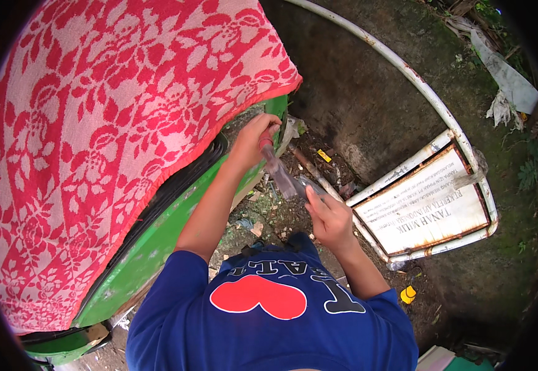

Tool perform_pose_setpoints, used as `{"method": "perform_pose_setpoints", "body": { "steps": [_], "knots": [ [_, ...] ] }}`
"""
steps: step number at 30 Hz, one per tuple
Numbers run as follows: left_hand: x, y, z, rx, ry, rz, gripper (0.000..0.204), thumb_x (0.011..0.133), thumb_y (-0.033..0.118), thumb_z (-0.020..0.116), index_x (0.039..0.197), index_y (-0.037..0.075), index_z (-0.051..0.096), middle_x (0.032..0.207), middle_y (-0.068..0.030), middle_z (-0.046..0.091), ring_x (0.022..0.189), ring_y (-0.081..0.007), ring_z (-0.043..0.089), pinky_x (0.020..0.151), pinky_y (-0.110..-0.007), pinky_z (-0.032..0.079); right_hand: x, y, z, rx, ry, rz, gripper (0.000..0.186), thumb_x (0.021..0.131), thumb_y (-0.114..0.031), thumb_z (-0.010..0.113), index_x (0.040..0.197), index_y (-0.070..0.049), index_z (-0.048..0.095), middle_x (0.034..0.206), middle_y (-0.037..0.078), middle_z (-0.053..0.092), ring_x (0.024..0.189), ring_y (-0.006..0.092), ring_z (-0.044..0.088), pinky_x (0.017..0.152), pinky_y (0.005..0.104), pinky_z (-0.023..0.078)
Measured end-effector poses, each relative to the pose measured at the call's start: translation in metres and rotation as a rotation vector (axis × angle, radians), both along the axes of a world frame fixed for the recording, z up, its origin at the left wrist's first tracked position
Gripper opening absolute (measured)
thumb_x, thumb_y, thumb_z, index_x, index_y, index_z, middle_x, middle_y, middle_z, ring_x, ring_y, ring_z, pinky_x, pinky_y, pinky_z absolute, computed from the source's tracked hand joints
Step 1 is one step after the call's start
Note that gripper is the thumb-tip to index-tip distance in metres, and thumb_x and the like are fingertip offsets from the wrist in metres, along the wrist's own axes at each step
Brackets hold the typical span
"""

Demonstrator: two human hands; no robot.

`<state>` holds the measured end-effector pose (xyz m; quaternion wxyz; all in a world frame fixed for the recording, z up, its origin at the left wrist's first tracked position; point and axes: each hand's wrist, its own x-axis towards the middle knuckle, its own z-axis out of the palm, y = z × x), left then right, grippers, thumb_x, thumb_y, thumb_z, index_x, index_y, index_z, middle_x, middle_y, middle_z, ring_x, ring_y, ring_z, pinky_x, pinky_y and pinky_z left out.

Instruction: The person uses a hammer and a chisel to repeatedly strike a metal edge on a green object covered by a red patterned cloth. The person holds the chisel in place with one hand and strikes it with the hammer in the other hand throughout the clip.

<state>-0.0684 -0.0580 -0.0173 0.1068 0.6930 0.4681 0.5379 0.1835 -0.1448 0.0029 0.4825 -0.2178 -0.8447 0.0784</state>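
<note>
My left hand (258,139) is closed round the red upper end of a long, narrow, greyish thing (279,172). It looks partly see-through and slants down toward my right hand; its exact kind is unclear. My right hand (331,216) is closed on a dark grey, flat-looking piece (312,185) at the lower end of the narrow thing. Whether the two pieces are joined or only touch, I cannot tell. Both hands are in front of my body, above littered soil, with the left one close to the corner of a green surface (157,241).
A red and pink flowered cloth (127,105) covers the green structure at left. On the right, a bent white pipe frame (405,71) holds a rusty white sign (426,201). A yellow piece (408,294) and a small yellow wrapper (324,155) lie on the ground.
</note>
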Motion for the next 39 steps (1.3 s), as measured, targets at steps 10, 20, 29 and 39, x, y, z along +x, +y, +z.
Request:
{"method": "perform_pose_setpoints", "body": {
  "steps": [10,20,29,39],
  "knots": [
    [0.005,-0.013,-0.005,-0.042,-0.002,0.055,0.014,0.09,0.004,0.062,0.104,0.004,0.058,0.091,-0.0121,0.059,0.086,-0.0277,0.058,0.078,-0.034,0.047,0.013,-0.003,-0.01,0.031,-0.035,0.061,0.051,0.071,-0.003,0.078,0.12,-0.013,0.067,0.079,0.01,0.067,0.058,0.0233,0.062,0.05,0.033,0.047],
    [-0.01,-0.027,-0.027,0.07,-0.054,0.128,0.017,0.093,0.016,0.066,0.102,0.002,0.061,0.102,-0.0112,0.063,0.096,-0.0268,0.061,0.084,-0.035,0.05,0.011,-0.009,-0.032,-0.249,0.111,0.047,0.042,0.082,0.002,0.071,0.123,-0.002,0.064,0.077,0.014,0.064,0.059,0.0231,0.06,0.054,0.0293,0.047],
    [-0.014,-0.024,-0.027,0.056,-0.111,0.125,0.017,0.091,0.015,0.068,0.101,0.002,0.062,0.111,-0.0115,0.064,0.1,-0.0266,0.062,0.088,-0.034,0.049,0.01,-0.011,-0.028,-0.328,0.108,-0.02,0.042,0.084,0.003,0.069,0.125,-0.001,0.063,0.076,0.012,0.062,0.062,0.0213,0.058,0.059,0.029,0.047],
    [-0.011,-0.029,-0.044,0.176,-0.144,0.197,0.017,0.083,0.005,0.073,0.098,0.003,0.065,0.106,-0.0111,0.064,0.092,-0.026,0.063,0.079,-0.034,0.051,0.017,-0.011,-0.036,-0.486,0.163,-0.067,0.042,0.086,0.001,0.068,0.127,-0.001,0.062,0.079,0.012,0.063,0.062,0.0168,0.056,0.06,0.027,0.046]
  ]
}}
